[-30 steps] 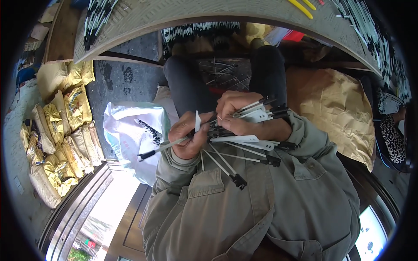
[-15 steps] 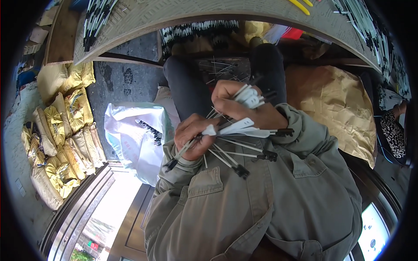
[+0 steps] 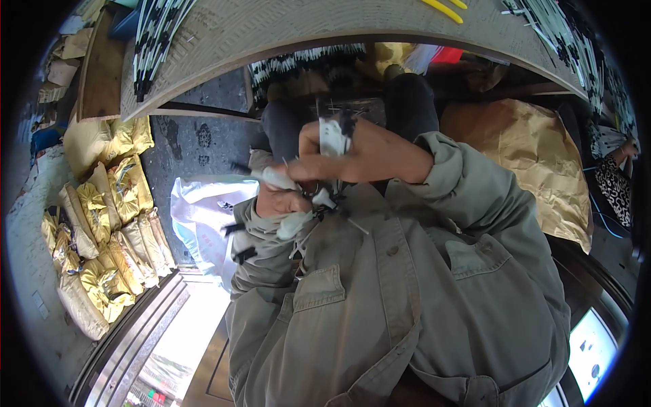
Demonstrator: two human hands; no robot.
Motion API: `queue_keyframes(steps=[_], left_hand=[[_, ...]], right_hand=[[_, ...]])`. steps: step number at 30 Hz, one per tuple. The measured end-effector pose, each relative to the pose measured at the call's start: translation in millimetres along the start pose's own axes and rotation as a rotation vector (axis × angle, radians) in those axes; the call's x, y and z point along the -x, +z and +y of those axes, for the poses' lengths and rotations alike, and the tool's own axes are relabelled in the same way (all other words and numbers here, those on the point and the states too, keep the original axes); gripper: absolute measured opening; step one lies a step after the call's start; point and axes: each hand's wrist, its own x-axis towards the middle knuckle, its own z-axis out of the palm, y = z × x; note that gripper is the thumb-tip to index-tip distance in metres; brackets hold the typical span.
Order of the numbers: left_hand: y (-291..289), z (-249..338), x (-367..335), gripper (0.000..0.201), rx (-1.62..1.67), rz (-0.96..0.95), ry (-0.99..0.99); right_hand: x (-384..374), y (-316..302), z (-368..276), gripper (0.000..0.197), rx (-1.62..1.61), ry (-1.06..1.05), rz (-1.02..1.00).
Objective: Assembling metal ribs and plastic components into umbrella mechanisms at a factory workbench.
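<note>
In front of my chest my two hands are close together, partly smeared by motion. My left hand is closed round thin white stems with black ends; a blurred white flat tag sticks out below its fingers. My right hand reaches across, its fingers touching or nearly touching the left. Upright in its grip stands a bundle of white tagged stems with dark ends. Between the hands a small white piece shows, with dark ends around it. How the stems are joined is too blurred to tell.
Ahead, a curved-looking tabletop carries stem bundles and yellow-handled pliers. Left of me are a white plastic bag and stacked yellow packages. Brown paper lies at right, with another person's patterned sleeve beyond.
The fanned-out stems now stand upright in my right hand or point left from my left hand. My right hand has come over the left one. The view has shifted slightly.
</note>
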Motion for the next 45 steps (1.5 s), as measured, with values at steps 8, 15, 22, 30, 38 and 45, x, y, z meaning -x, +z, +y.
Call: queue_keyframes(steps=[8,15,22,30,38,45], left_hand=[[44,23,6,0.012,-0.005,-0.004,0.351],[48,33,10,0.031,0.01,-0.001,0.183],[45,19,13,0.037,0.067,0.011,0.116],[60,52,7,0.043,-0.274,-0.056,0.057],[58,18,28,0.039,0.106,0.13,0.129],[51,39,17,0.037,-0.279,-0.043,0.102]], right_hand=[[17,18,12,0.03,0.331,-0.504,0.134],[29,17,8,0.027,0.429,-0.559,0.127],[29,19,6,0.026,0.521,-0.603,0.075],[33,13,11,0.021,0.534,-0.553,0.046],[32,19,18,0.022,0.459,-0.665,0.024],[33,8,8,0.026,0.501,-0.624,0.005]])
